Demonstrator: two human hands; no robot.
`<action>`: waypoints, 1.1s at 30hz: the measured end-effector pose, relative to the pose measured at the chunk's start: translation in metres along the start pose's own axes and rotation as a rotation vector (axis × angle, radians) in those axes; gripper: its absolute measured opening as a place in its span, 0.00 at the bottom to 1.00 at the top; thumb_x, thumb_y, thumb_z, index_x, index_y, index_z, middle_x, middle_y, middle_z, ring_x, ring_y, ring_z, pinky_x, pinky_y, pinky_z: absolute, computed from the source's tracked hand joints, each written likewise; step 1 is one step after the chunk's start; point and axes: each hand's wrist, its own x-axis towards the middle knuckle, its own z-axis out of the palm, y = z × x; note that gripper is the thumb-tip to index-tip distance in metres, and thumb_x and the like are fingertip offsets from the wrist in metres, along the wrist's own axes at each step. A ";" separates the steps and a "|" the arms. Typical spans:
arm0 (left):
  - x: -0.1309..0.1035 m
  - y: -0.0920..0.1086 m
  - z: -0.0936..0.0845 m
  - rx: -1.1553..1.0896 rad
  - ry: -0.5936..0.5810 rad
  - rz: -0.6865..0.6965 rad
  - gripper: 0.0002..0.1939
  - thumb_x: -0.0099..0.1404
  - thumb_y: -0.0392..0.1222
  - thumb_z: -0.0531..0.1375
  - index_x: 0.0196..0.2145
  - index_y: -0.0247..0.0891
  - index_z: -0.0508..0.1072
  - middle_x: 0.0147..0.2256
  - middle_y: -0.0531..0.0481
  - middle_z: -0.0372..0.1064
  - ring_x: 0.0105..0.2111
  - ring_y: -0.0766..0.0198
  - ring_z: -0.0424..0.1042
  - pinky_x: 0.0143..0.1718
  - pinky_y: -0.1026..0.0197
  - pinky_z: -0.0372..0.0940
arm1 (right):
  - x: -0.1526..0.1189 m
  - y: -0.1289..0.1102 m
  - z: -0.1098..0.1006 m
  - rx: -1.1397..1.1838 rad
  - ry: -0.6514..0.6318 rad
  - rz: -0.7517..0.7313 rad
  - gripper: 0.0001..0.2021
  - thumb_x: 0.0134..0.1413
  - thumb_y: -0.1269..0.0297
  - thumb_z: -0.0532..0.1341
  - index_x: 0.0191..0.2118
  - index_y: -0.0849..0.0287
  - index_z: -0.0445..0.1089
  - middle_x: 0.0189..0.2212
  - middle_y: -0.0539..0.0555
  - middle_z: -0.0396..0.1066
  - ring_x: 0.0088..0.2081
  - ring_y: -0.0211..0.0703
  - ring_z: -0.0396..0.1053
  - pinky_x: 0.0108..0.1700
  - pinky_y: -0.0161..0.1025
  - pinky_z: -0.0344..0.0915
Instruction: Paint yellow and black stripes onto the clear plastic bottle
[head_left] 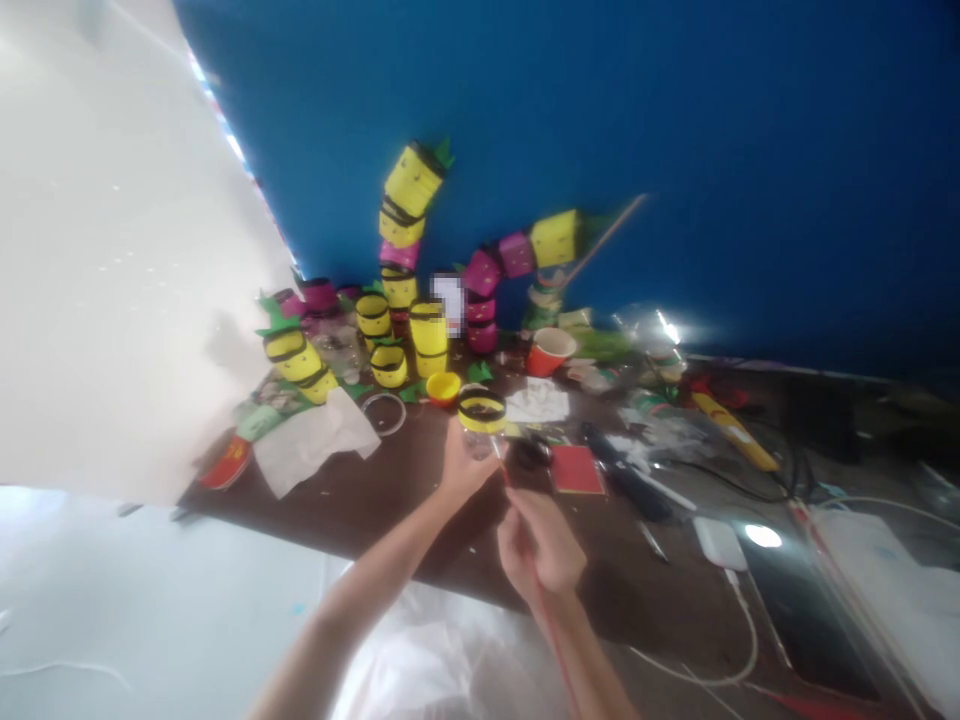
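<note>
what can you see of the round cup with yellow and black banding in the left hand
The round, plastic-looking cup has yellow and black banding around its top and looks clear below. It sits roughly upright in the left hand, over the dark brown tabletop; whether its base touches down is hidden. A thin reddish stick in the right hand points toward it; blur leaves contact unclear.

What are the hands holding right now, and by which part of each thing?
Left hand: the yellow-banded clear cup, below its band. Right hand: a thin red stick, toward the end nearest the cup.
</note>
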 end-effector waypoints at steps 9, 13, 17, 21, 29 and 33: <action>0.000 0.001 0.000 0.024 0.063 -0.055 0.31 0.43 0.42 0.70 0.43 0.39 0.60 0.40 0.46 0.70 0.38 0.59 0.73 0.37 0.57 0.68 | 0.000 -0.001 -0.001 -0.002 0.013 -0.028 0.13 0.49 0.79 0.58 0.41 0.59 0.70 0.30 0.56 0.74 0.29 0.42 0.73 0.32 0.39 0.73; -0.002 0.007 0.001 -0.006 0.036 -0.038 0.31 0.45 0.43 0.70 0.44 0.39 0.60 0.41 0.46 0.70 0.39 0.59 0.73 0.38 0.57 0.68 | 0.001 -0.002 0.000 0.000 0.008 -0.025 0.13 0.48 0.80 0.59 0.40 0.60 0.70 0.30 0.56 0.74 0.29 0.42 0.73 0.32 0.39 0.73; -0.003 0.010 0.001 -0.003 0.028 -0.012 0.31 0.45 0.43 0.70 0.44 0.39 0.59 0.41 0.45 0.70 0.39 0.59 0.73 0.39 0.57 0.68 | 0.001 -0.002 0.000 -0.009 -0.004 -0.017 0.13 0.49 0.80 0.59 0.40 0.60 0.69 0.30 0.55 0.74 0.29 0.41 0.74 0.33 0.38 0.73; -0.004 0.008 0.001 0.002 0.023 -0.011 0.31 0.46 0.42 0.70 0.44 0.39 0.59 0.41 0.45 0.70 0.39 0.58 0.73 0.38 0.56 0.68 | 0.000 -0.002 0.000 -0.015 -0.010 -0.015 0.12 0.49 0.79 0.59 0.40 0.59 0.69 0.30 0.55 0.74 0.29 0.42 0.74 0.33 0.38 0.74; -0.002 0.003 -0.001 0.019 0.054 -0.043 0.31 0.44 0.42 0.70 0.43 0.39 0.60 0.41 0.46 0.70 0.40 0.58 0.73 0.38 0.57 0.68 | -0.001 -0.002 0.002 -0.017 -0.001 -0.014 0.12 0.50 0.78 0.59 0.40 0.58 0.70 0.30 0.55 0.75 0.29 0.42 0.74 0.32 0.39 0.74; -0.002 0.001 -0.001 0.030 0.063 -0.041 0.32 0.43 0.43 0.71 0.43 0.39 0.60 0.41 0.46 0.70 0.40 0.58 0.72 0.38 0.57 0.68 | 0.000 -0.003 0.000 -0.017 -0.017 -0.003 0.11 0.50 0.77 0.58 0.40 0.58 0.70 0.29 0.55 0.75 0.28 0.42 0.74 0.32 0.38 0.74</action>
